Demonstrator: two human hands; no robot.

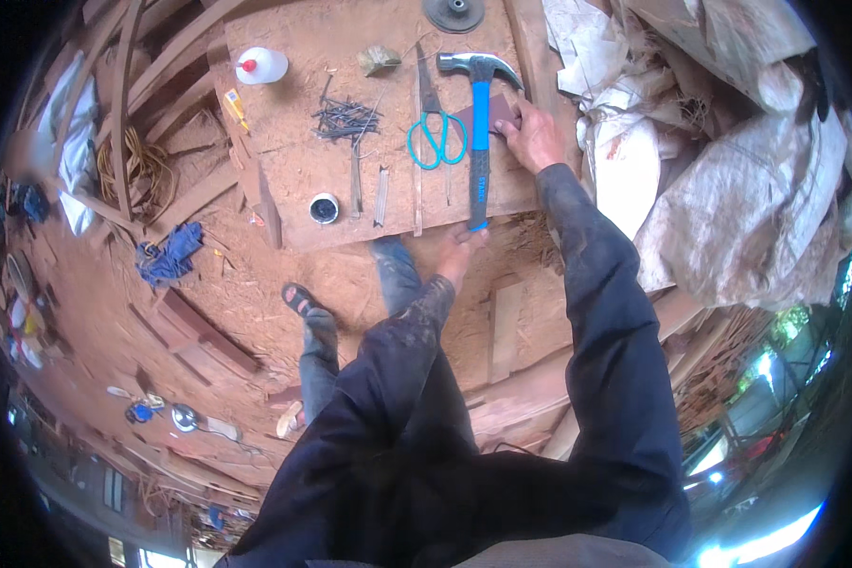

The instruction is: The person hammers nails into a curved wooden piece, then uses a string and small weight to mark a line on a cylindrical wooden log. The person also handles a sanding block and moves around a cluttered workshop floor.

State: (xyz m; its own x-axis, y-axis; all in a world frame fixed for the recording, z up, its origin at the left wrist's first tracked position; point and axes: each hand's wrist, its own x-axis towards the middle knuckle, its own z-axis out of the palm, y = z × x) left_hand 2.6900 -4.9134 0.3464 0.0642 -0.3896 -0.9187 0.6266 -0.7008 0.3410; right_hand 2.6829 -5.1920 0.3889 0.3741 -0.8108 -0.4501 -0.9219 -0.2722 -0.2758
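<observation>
A claw hammer [480, 128] with a blue and black handle lies along the right part of the wooden work board [303, 175], its head pointing away from me. At the handle's lower end, by the board's near edge, the fingers of my left hand [458, 254] are closed on the butt. My right hand [536, 140] pinches a flat reddish-brown piece [504, 110], partly hidden behind the hammer; its material is unclear. Scissors [435, 140] with turquoise handles lie just left of the hammer. Farther left is a heap of nails [346, 120].
On the board are a white bottle with a red cap [262, 65], a small round tub [324, 208], a stone-like lump [379, 61] and a dark disc [452, 13]. White sacking [729, 204] is piled at the right. A blue cloth [168, 256] and wood offcuts lie on the floor.
</observation>
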